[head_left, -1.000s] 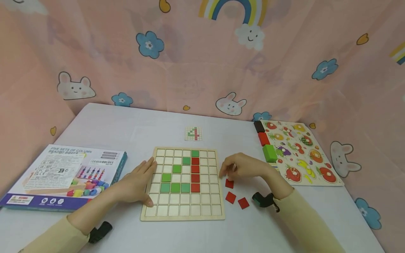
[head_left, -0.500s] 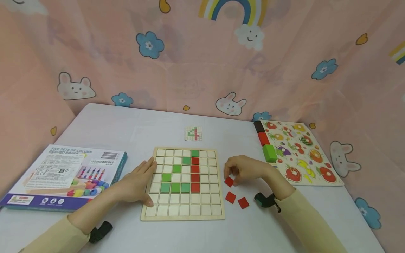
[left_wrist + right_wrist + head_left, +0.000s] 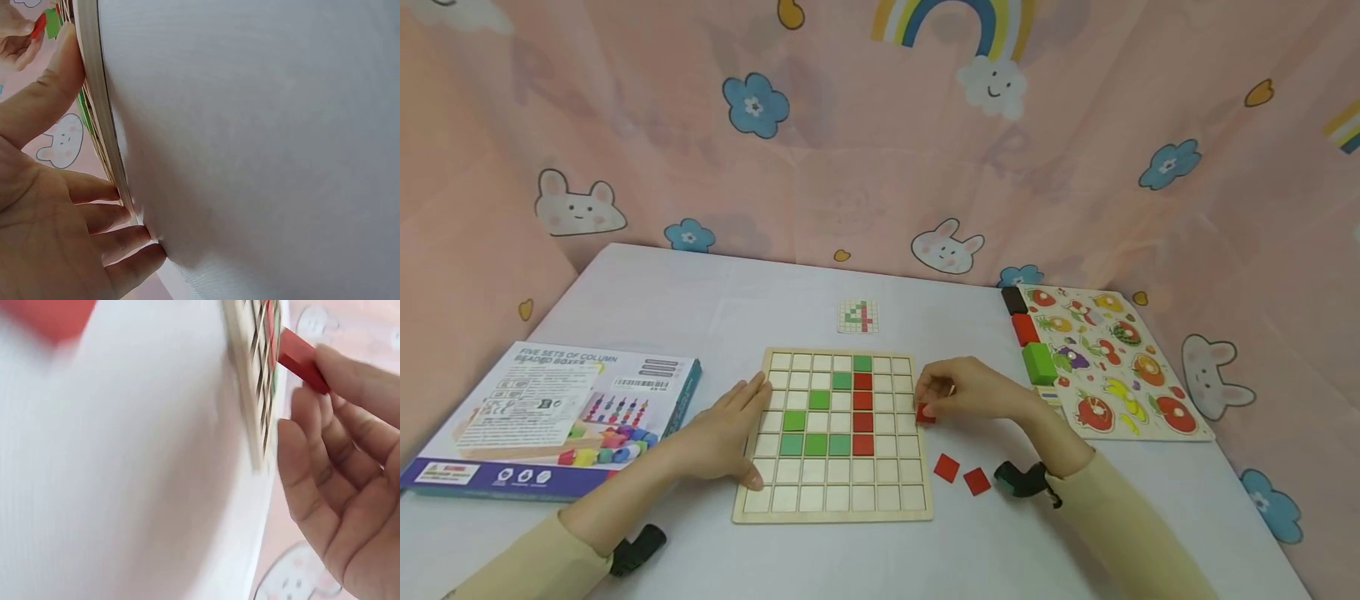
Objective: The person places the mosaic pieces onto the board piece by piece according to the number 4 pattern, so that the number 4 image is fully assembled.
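My left hand rests along the left side of a wooden grid board, its fingers and thumb touching the frame. In the left wrist view the fingertips lie against the board's edge. Green tiles and red tiles sit in some of the board's cells. Beside the board's right edge, my right hand pinches a red square tile between thumb and fingers, lifted above the table. Two more red tiles lie on the cloth below that hand.
Behind the board lies a small pattern card with a green and red figure. A boxed set is at the left. On the right are a fruit picture board and black, red and green blocks. A printed pink curtain hangs behind.
My right hand has picked up a red tile from the table and moved it left, to the board's right edge. My left hand stays in place.
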`<move>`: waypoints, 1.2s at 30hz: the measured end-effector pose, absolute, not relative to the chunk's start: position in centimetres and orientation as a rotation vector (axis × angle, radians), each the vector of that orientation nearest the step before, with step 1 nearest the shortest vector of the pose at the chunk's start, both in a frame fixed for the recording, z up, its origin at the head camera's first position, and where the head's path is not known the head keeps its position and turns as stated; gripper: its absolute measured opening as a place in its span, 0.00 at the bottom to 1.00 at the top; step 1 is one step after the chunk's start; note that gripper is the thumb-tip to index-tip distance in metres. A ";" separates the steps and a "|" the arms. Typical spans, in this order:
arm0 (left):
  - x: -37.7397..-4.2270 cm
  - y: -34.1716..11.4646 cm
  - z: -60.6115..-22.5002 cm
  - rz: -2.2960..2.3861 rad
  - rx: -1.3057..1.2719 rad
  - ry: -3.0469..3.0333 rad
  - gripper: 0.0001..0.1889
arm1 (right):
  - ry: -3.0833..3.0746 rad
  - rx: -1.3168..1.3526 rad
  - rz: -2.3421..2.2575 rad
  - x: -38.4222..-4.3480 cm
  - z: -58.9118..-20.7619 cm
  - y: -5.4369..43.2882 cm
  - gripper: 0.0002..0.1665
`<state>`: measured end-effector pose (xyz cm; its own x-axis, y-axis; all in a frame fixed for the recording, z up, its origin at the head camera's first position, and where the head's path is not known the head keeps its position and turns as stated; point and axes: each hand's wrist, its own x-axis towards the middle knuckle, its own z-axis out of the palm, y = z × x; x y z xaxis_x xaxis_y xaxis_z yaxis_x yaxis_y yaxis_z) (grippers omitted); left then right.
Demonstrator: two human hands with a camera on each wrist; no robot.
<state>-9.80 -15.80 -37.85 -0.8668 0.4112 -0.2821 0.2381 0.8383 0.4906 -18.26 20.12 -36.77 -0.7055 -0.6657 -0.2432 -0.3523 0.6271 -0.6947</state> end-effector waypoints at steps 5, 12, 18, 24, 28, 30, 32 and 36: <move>-9.8 -15.8 -37.8 0.642 0.482 2.633 0.68 | 2.319 -0.817 -0.932 -16.9 -36.5 17.6 0.03; -9.8 -15.8 -37.9 0.653 0.478 2.632 0.67 | 2.244 -0.892 -0.910 -15.3 -36.8 14.6 0.04; -9.8 -15.8 -37.9 0.649 0.478 2.633 0.67 | 2.223 -0.956 -0.841 -14.3 -37.5 13.0 0.04; -9.8 -15.8 -37.8 0.649 0.478 2.632 0.68 | 2.282 -0.982 -0.777 -13.7 -37.8 12.6 0.05; -9.9 -15.8 -37.8 0.640 0.477 2.634 0.68 | 2.332 -1.001 -0.750 -13.7 -37.7 12.7 0.05; -9.9 -15.7 -37.8 0.639 0.477 2.632 0.68 | 2.345 -0.980 -0.759 -13.8 -37.5 13.0 0.05; -9.8 -15.7 -37.8 0.640 0.471 2.631 0.68 | 2.350 -0.954 -0.777 -14.0 -37.3 13.4 0.04; -9.8 -15.6 -37.7 0.643 0.461 2.628 0.67 | 2.359 -0.909 -0.793 -14.7 -36.9 14.9 0.03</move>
